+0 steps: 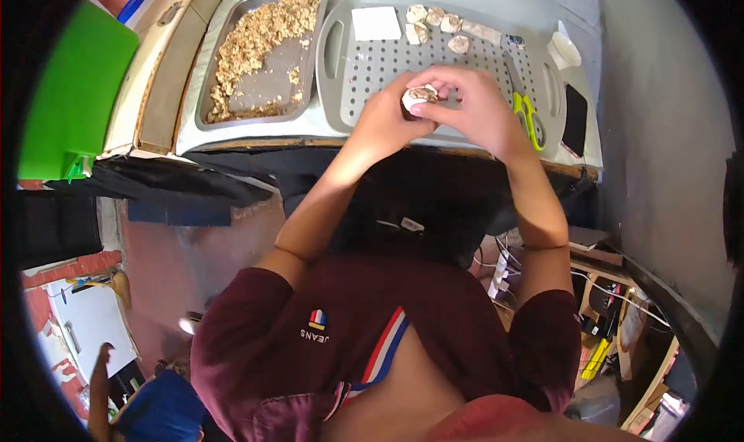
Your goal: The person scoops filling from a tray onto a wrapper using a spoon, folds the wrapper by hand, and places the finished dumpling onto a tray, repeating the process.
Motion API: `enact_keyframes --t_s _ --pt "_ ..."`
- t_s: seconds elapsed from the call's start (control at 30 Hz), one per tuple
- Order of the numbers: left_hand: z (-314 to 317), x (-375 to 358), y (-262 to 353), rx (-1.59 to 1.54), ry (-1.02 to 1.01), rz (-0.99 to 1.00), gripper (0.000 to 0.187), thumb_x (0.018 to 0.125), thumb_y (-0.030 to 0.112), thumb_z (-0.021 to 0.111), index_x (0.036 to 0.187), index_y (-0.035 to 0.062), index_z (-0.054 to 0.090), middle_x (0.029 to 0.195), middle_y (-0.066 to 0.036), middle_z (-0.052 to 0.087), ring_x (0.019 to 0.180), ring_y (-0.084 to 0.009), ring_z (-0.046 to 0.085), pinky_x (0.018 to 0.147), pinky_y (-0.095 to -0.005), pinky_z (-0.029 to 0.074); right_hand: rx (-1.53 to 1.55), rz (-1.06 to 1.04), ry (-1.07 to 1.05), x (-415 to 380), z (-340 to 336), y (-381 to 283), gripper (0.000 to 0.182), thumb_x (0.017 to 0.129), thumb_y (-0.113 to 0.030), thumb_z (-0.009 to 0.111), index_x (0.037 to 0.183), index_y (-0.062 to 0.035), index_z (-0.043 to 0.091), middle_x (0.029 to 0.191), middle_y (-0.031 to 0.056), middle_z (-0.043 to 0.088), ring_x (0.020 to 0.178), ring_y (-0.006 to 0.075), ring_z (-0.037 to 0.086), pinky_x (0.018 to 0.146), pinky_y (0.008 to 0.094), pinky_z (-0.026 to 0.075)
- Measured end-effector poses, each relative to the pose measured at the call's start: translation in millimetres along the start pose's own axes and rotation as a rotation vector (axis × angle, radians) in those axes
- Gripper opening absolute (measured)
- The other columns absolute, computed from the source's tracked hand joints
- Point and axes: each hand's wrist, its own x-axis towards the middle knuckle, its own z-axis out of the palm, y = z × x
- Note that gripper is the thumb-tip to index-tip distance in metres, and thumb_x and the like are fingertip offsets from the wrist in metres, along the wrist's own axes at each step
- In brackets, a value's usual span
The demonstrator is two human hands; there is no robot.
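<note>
Covering the worktable (pixel 182 136), trays (pixel 256 70) adjoin grey wall (pixel 659 93).

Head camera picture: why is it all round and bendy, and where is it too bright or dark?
Head view: black corners and a bowed table edge, probably from a wide lens; the white square looks very bright, light shines on the left forearm, and it's dark under the table.

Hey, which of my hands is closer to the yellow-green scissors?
Right. Your right hand is just left of the scissors, its wrist near the handles; your left hand is farther left, across the small white-and-brown piece both hold.
</note>
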Motion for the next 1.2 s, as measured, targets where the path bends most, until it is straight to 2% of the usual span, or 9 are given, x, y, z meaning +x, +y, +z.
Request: enact_keyframes --t_s 0.07,0.1,0.2,0.3,0.4,0.6,0.9,1.1,1.2 --pt "8.1 3.8 -1.4 0.125 0.038 0.129 0.045 0.072 0.004 0.070 0.114 0.0004 0.055 0.095 -0.007 0.064 0.089 -0.0103 0.059 0.076 -0.0264 0.048 -0.122 -0.040 0.027 -7.0 2.6 -0.7 0.024 0.075 -0.018 0.071 0.096 -0.0072 0.066 0.080 0.0116 0.065 0.071 0.0223 0.060 0.068 0.0318 0.048" --pt "12.0 4.8 -3.5 0.055 0.057 0.126 0.036 0.071 0.003 0.069 0.106 -0.0002 0.060 0.096 -0.007 0.065 0.086 -0.0104 0.059 0.076 -0.0260 0.048 -0.158 -0.043 0.058 -10.3 2.1 -4.2 0.022 0.076 -0.018 0.070 0.095 -0.0076 0.066 0.083 0.0146 0.064 0.073 0.0277 0.061 0.067 0.0344 0.048" --pt "19.2 2.6 2.1 0.042 0.124 0.143 0.034 0.065 0.012 0.072 0.097 0.0033 0.063 0.085 -0.013 0.067 0.080 -0.0262 0.066 0.072 -0.0323 0.049 -0.131 -0.030 0.089 -16.5 2.2 -9.7 0.022 0.076 -0.020 0.069 0.095 -0.0085 0.065 0.083 0.0149 0.063 0.074 0.0288 0.062 0.067 0.0361 0.048" --pt "21.0 0.3 8.9 0.044 0.111 0.085 0.029 0.067 0.010 0.070 0.094 0.0033 0.064 0.083 -0.012 0.067 0.078 -0.0221 0.066 0.071 -0.0312 0.050 -0.173 -0.019 0.070 -18.4 1.5 -14.4 0.022 0.077 -0.019 0.069 0.096 -0.0088 0.064 0.082 0.0145 0.062 0.072 0.0293 0.061 0.066 0.0360 0.048" --pt "20.9 -1.9 8.6 -0.003 0.106 0.100 0.026 0.069 0.006 0.068 0.094 0.0026 0.064 0.082 -0.010 0.068 0.076 -0.0151 0.065 0.070 -0.0289 0.049 -0.228 -0.113 0.102 -19.9 3.4 -11.2 0.022 0.077 -0.018 0.069 0.096 -0.0080 0.063 0.080 0.0131 0.061 0.071 0.0285 0.061 0.065 0.0354 0.048" --pt "22.0 -3.7 12.3 -0.090 0.118 0.127 0.022 0.071 0.000 0.064 0.093 0.0015 0.066 0.080 -0.008 0.069 0.075 -0.0089 0.061 0.070 -0.0261 0.049 -0.066 -0.098 0.159 -24.1 6.9 -19.4 0.019 0.077 -0.013 0.069 0.093 -0.0061 0.063 0.082 0.0121 0.060 0.073 0.0298 0.060 0.065 0.0354 0.048" --pt "22.2 -4.5 21.6 0.122 0.178 0.225 0.011 0.070 0.004 0.065 0.080 0.0002 0.065 0.071 -0.009 0.065 0.065 -0.0153 0.062 0.062 -0.0284 0.049 -0.198 -0.224 0.373 -31.4 29.9 -23.5 0.013 0.076 -0.007 0.066 0.089 -0.0039 0.064 0.084 0.0121 0.059 0.076 0.0312 0.060 0.067 0.0375 0.048" --pt "22.3 -8.2 29.2 0.097 0.181 0.196 0.009 0.071 0.006 0.064 0.077 -0.0007 0.063 0.068 -0.009 0.062 0.061 -0.0167 0.060 0.059 -0.0287 0.047 -0.116 -0.190 0.344 -32.1 25.6 -26.9 0.012 0.074 -0.005 0.067 0.086 -0.0037 0.064 0.083 0.0118 0.060 0.074 0.0307 0.060 0.066 0.0365 0.049" --pt "20.5 -8.9 30.6 0.099 0.153 0.181 0.010 0.072 0.006 0.064 0.080 -0.0010 0.064 0.071 -0.010 0.064 0.064 -0.0174 0.062 0.061 -0.0284 0.048 -0.119 -0.149 0.350 -33.1 25.0 -29.2 0.013 0.073 -0.005 0.068 0.086 -0.0045 0.065 0.084 0.0099 0.060 0.074 0.0286 0.060 0.066 0.0352 0.049"
